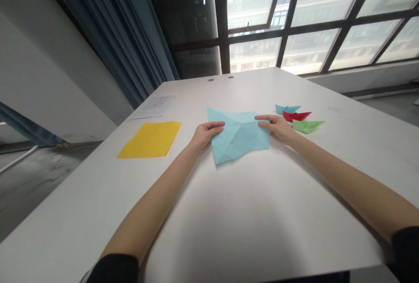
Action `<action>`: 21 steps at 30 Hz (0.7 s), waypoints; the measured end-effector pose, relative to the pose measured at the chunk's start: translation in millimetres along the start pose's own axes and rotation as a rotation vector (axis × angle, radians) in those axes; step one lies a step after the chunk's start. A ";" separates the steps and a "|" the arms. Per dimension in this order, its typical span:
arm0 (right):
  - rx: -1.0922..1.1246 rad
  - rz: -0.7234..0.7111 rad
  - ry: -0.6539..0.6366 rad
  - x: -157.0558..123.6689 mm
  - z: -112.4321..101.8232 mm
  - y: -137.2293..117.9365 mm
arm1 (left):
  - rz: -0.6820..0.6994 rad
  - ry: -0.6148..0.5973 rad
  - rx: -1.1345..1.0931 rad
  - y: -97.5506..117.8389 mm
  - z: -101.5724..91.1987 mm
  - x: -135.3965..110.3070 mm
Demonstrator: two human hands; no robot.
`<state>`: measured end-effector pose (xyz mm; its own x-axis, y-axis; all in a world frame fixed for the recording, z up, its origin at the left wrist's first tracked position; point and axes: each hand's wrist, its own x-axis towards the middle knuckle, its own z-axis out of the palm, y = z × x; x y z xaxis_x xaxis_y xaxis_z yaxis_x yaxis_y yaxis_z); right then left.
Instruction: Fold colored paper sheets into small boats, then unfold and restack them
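Lying flat on the white bench (248, 213), a light blue sheet (240, 136) of creased paper sat between the person's two hands, a little beyond the middle of the bench top. The sheet was roughly four-sided and turned askew. One sharp corner pointed away to the far left, and another pointed back toward the person at the near left. Its widest span ran on a slant from the far-left corner to the near-right corner. Fold lines crossed it and met near its centre.

The left hand (204, 135) gripped the sheet's left edge, with the thumb laid on top of the paper and the fingers curled in at the edge. How far they reached under the paper could not be told. The right hand (279, 129) held the right edge, its thumb and forefinger stretched out and closed on the paper and its other fingers loosely bent.

Just beyond the right hand, three folded paper boats lay in a slanting row: a blue boat (287, 108) farthest off, a red boat (296, 115) next and a green boat (307, 125) nearest, their tips pointing right. Well to the left of the left hand lay a flat yellow sheet (150, 139), and beyond it a printed white page (153, 106) near the bench edge.
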<state>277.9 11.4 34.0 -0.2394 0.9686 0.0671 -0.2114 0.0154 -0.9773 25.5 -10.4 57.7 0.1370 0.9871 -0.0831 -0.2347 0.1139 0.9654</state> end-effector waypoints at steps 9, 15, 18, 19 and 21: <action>-0.107 -0.082 0.042 5.3 -6.2 5.5 | 0.089 -0.030 0.148 -0.3 -1.9 -0.7; -0.108 -0.056 0.051 3.7 0.0 4.3 | 0.197 0.057 0.265 -8.8 -1.6 4.5; -0.037 -0.014 0.044 0.1 7.5 1.7 | 0.208 0.075 0.270 -11.8 1.9 3.9; -0.007 0.000 0.039 -1.0 10.5 1.1 | 0.204 0.078 0.254 -12.1 3.4 3.2; 0.053 0.027 0.030 -3.0 16.6 0.5 | 0.191 0.072 0.193 -11.9 6.7 1.7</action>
<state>262.8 4.4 36.6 -0.2177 0.9754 0.0342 -0.2552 -0.0231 -0.9666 34.9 -10.8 47.8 0.0375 0.9948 0.0946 -0.0614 -0.0922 0.9938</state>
